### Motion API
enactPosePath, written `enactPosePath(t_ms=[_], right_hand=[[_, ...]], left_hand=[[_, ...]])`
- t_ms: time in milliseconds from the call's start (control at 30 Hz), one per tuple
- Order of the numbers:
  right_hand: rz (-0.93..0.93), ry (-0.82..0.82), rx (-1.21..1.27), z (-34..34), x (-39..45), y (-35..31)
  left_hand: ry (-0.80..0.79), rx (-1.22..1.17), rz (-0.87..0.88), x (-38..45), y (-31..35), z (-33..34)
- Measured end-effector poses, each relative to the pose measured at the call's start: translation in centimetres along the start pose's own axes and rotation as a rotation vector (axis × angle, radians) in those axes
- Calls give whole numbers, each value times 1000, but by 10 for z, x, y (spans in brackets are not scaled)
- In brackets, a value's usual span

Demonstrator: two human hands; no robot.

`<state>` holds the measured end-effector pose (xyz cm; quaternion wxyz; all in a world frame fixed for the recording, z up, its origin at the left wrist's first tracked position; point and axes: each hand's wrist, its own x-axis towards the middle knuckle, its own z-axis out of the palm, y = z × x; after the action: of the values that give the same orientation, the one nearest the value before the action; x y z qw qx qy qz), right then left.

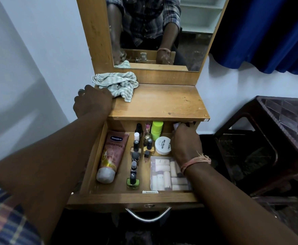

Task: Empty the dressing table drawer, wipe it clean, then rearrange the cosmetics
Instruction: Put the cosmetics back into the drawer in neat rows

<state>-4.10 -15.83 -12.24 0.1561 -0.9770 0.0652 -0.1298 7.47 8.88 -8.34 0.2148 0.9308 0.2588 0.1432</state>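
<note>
Head view: the open wooden drawer [91, 167] holds the pink Vaseline tube [112, 156], soft and light, best gripped mid-body. Right hand [186, 145], at 1 o'clock, fingers hidden; I cannot tell their hold. Left hand [91, 101] curls over the tabletop [162, 101] edge.

The pink tube [113, 152] reads "Vaseline", "Gluta-Hya", "10X"; the white jar [162, 145] "NAIL POLISH"

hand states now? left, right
Left hand: fingers curled over the dressing table edge, beside the cloth.
Right hand: reaching into the drawer back corner; grip cannot be told.
</note>
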Motion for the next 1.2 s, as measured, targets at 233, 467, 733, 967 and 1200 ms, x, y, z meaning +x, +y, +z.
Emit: enactPosePath(t_ms=[233,467,733,967,1200], right_hand=[[164,44,127,-5,-4,2],[68,50,17,-10,-8,-6],[-63,-204,63,5,-13,-1],[25,-75,28,21,-8,7],[-77,-136,-4,25,-9,9]], left_hand=[[-4,4,-4,1,0,2],[-4,4,-9,2,1,1],[-6,9,0,1,0,2],[-1,17,3,-1,2,-1],[-4,22,4,-2,1,-1]])
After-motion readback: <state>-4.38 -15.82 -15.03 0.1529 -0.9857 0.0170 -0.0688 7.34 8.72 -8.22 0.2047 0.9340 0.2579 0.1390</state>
